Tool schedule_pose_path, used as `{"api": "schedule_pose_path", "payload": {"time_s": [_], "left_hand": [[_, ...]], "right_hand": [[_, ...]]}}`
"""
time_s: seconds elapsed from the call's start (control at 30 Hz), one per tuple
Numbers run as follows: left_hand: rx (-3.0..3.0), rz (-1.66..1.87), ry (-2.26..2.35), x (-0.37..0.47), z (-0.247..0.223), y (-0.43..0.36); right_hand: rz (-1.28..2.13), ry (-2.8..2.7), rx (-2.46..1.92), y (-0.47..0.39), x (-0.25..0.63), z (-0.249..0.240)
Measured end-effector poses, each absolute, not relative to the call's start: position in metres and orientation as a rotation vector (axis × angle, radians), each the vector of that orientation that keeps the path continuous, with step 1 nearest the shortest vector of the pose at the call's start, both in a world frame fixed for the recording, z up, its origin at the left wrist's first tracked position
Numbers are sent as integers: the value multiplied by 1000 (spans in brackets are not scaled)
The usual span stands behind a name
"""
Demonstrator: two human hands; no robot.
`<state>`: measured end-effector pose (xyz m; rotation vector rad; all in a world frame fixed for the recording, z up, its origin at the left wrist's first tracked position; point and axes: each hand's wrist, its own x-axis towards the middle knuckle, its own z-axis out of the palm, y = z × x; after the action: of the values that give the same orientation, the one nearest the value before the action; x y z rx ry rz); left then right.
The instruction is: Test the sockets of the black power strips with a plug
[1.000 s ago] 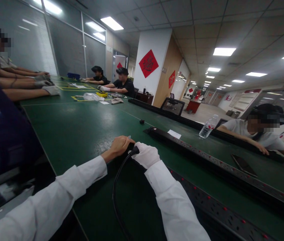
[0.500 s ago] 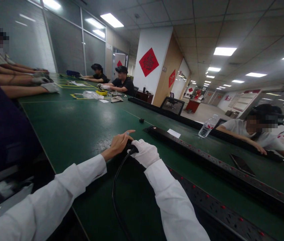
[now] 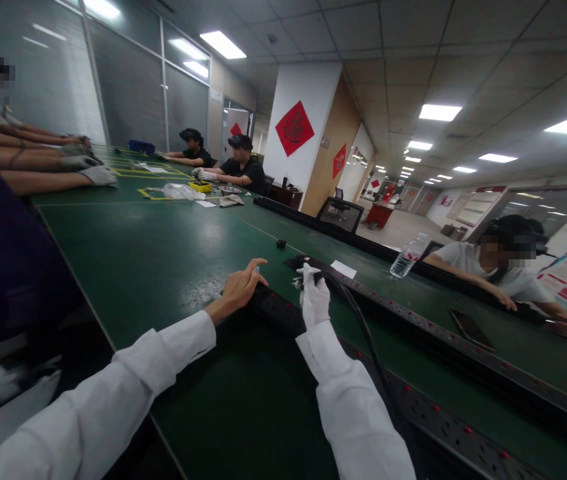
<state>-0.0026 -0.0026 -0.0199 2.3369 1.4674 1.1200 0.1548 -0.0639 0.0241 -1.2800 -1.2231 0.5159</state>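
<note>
My left hand (image 3: 238,288), bare, is closed around the far end of the near black power strip (image 3: 283,312), with its index finger reaching forward. The strip has red switches along its top and runs under my right forearm. My right hand (image 3: 315,298), in a white glove, pinches a black power plug (image 3: 318,275) above the table, between the two strips. Metal prongs show at its left side. The plug's thick black cable (image 3: 363,327) hangs down over my right sleeve. A second power strip (image 3: 393,307) lies farther right.
The green table (image 3: 163,247) carries a small black block (image 3: 281,244), a white paper (image 3: 343,269), a water bottle (image 3: 407,256) and a dark phone-like slab (image 3: 471,329). Co-workers sit around its edges. A plastic bag (image 3: 181,192) lies farther back.
My right hand has moved right, away from my left hand, with the plug, and turned so the prongs show. The cable has swung to the right. My left hand stays on the strip.
</note>
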Motion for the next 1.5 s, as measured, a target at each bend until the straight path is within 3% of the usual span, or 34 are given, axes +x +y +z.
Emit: {"api": "schedule_pose_path", "payload": {"time_s": [0.23,0.37,0.47,0.57,0.67,0.8,1.1,1.3,1.5], "left_hand": [[2531,1017,1404,-4,-26,0],[2715,1203,1311,-1,-29,-2],[2842,1236,1043,19,-24,-23],[2932,1015,698,55,-13,-64],[2984,754,399,97,-4,-108],[3042,695,222,151,-7,-146],[3152,554,424,201,-24,-153],[3211,523,417,183,-21,-134],[3208,563,635,97,-48,-49]], "right_hand": [[611,-1165,-1245,-158,240,37],[551,-1079,-1496,-251,311,19],[202,-854,-1567,-312,369,12],[-380,-547,-1591,-359,423,10],[-609,-346,-1615,-392,461,4],[-786,-170,-1674,-417,490,-8],[-1028,-35,-1759,-437,520,-28],[-1107,-53,-1811,-443,524,-33],[-1131,-351,-1837,-442,523,-30]]}}
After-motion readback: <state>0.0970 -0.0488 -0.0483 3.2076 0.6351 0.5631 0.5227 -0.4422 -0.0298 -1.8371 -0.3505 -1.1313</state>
